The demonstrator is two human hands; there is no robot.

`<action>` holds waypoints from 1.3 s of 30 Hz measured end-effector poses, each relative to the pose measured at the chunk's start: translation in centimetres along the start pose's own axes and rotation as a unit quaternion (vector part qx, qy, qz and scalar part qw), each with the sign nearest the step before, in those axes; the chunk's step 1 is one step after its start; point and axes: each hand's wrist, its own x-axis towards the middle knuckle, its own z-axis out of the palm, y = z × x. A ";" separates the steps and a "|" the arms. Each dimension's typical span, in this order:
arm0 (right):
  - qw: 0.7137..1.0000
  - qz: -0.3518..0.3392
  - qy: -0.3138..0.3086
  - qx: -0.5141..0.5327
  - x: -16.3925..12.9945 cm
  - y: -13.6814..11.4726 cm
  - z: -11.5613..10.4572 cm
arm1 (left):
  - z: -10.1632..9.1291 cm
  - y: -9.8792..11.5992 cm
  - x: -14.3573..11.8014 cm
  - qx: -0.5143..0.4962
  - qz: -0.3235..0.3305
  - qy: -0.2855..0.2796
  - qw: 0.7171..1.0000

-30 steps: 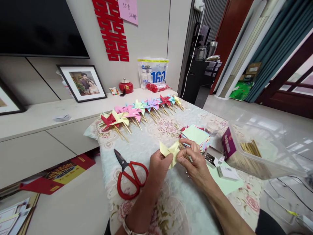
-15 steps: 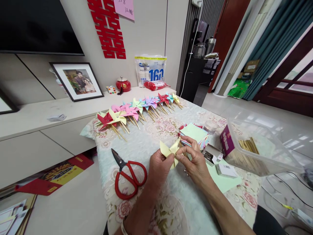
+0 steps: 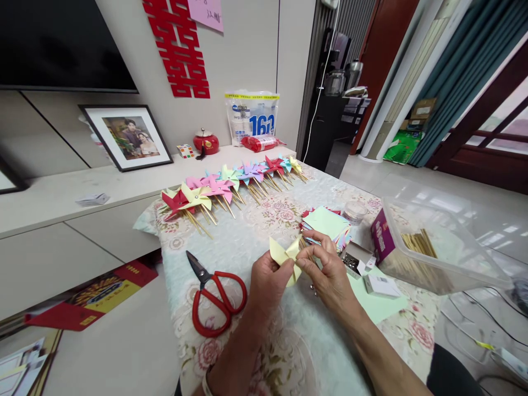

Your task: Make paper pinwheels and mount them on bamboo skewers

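Yellow pinwheel (image 3: pixel 285 256) centre hidden behind thumbs; stick under right hand (image 3: pixel 330 278) hard to make out. Left hand (image 3: pixel 268 283) fingers pinched on pinwheel's lower fold; right hand fingers pinched on its right side, both clenched on paper. Pinwheel held just above desk (image 3: pixel 297 352), right of red scissors (image 3: pixel 214 294), left of paper stack (image 3: pixel 328 224). Bare cloth below pinwheel toward near desk edge. Clear box (image 3: pixel 437 247) far right of pinwheel, overhanging desk edge. Finished pinwheels (image 3: pixel 231 184) in row beyond pinwheel, along far edge.
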 end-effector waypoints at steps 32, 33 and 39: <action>0.991 0.043 -0.063 0.113 0.1 -0.1 -0.7 | -0.5 -0.7 0.3 0.045 0.054 -0.027 0.997; 0.991 0.043 -0.063 0.114 0.1 -0.1 -0.7 | -0.6 -0.8 0.3 0.055 0.057 -0.023 0.997; 0.992 0.060 -0.046 0.101 -0.1 -0.4 -0.4 | -0.8 -1.3 0.3 0.079 0.075 -0.019 0.994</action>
